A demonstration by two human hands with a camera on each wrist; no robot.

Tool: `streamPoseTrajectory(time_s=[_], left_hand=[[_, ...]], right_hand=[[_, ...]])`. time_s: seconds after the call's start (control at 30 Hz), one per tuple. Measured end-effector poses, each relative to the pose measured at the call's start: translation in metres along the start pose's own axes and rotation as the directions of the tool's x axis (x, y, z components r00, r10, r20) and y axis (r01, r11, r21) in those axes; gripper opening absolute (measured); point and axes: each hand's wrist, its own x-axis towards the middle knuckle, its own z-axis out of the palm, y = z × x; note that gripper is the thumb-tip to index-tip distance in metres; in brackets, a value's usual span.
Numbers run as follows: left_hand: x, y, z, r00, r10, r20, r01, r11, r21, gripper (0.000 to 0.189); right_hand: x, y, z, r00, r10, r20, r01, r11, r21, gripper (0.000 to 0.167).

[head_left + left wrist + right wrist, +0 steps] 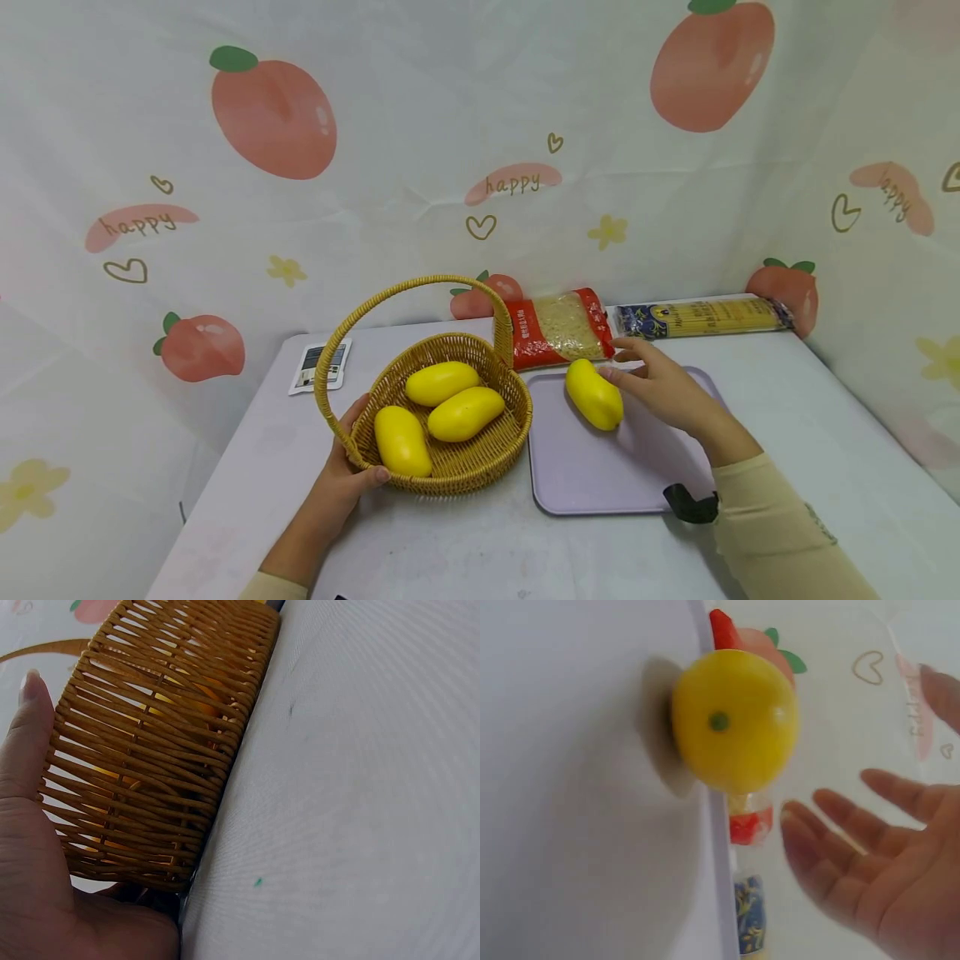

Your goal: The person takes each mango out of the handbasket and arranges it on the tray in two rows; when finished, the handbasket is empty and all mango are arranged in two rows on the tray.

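Note:
A wicker basket [450, 479] with a tall handle stands on the table, three yellow mangoes [441, 383] lying inside it. My left hand [341, 483] grips the basket's left side, thumb over the front rim and fingers behind. In the left wrist view the thumb and palm lie along the woven wall [150, 750]. Another mango [594, 396] lies on the lilac tray [592, 492], its green-spotted end [735, 720] facing the right wrist camera. Just right of and above this mango is my right hand [660, 387], fingers spread, holding nothing.
Behind the tray lie a red bag of noodles [558, 329] and a blue-and-yellow spaghetti packet [705, 318] against the patterned cloth wall. A small white packet [321, 367] lies at the table's back left. A black strap [690, 504] hangs by the right wrist.

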Motion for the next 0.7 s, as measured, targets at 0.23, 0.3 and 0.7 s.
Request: streamPoseTrajectory(time_s=[0.23, 0.3, 0.7], left_hand=[[0.0, 0.0, 0.0, 1.0, 0.003, 0.004, -0.003, 1.0, 0.005, 0.108], [0.0, 0.0, 0.0, 1.0, 0.001, 0.004, -0.001, 1.0, 0.004, 0.108], [0.0, 0.001, 0.001, 1.0, -0.001, 0.004, 0.001, 1.0, -0.01, 0.107]], right_hand=[[-0.008, -0.011, -0.009, 0.995, -0.083, -0.053, 0.088, 0.992, 0.096, 0.069], [-0.01, -0.012, -0.01, 0.99, -0.127, -0.059, 0.134, 0.981, 0.139, 0.065], [-0.014, -0.017, -0.012, 0.933, -0.358, -0.035, 0.347, 0.869, 0.354, 0.052]])
